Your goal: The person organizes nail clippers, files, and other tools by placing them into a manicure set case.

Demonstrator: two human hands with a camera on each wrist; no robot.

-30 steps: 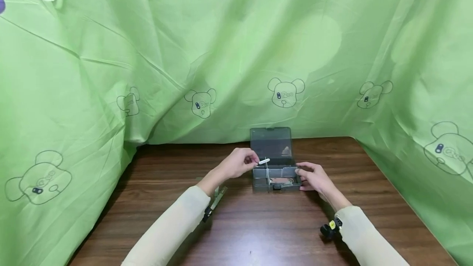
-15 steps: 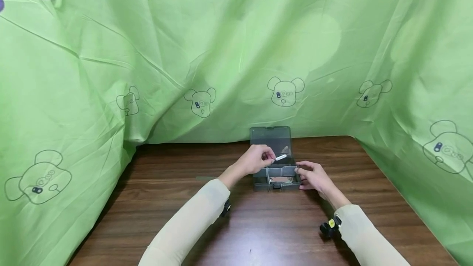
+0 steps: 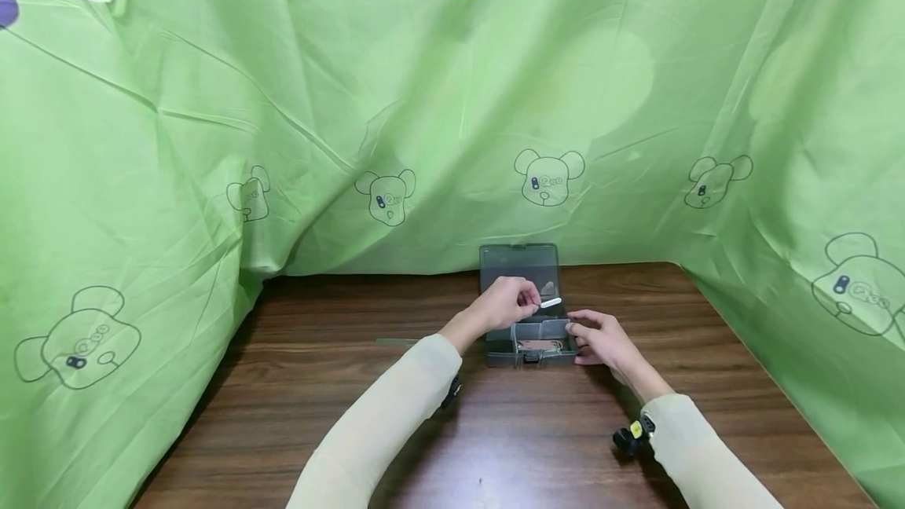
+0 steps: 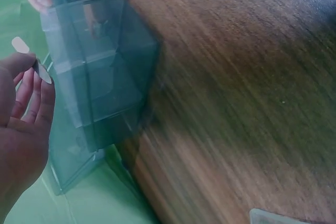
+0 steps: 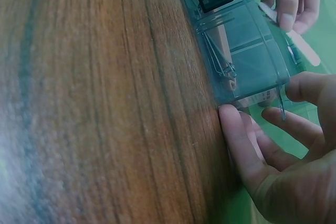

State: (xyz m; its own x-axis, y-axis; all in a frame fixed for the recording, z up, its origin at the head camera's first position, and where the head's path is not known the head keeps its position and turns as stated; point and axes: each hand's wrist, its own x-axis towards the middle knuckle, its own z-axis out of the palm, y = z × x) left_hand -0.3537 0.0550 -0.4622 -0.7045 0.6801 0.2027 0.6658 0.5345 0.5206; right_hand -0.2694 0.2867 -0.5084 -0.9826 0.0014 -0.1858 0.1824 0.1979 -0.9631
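A translucent grey plastic box point(image 3: 502, 358) with dividers stands on the table, its lid point(image 3: 519, 265) raised at the back. My left hand point(image 3: 505, 303) pinches a small flat white strip with rounded ends point(image 3: 551, 302) between thumb and fingertips, above the box's rear part. In the left wrist view the same strip point(image 4: 21, 45) sticks out on both sides of the thumb. My right hand point(image 3: 602, 342) holds the box's right end, thumb and fingers spread round its corner. A flat pinkish piece point(image 5: 223, 45) and a bent-wire item point(image 5: 216, 59) lie in the front compartment.
A thin clear flat piece point(image 3: 396, 342) lies on the wooden table point(image 3: 551, 438) left of the box. Green printed cloth point(image 3: 452, 100) hangs behind and at both sides, close behind the lid.
My left hand has moved right with the white strip, from the box's left side to over its rear right part. The right hand and the box stay in place.
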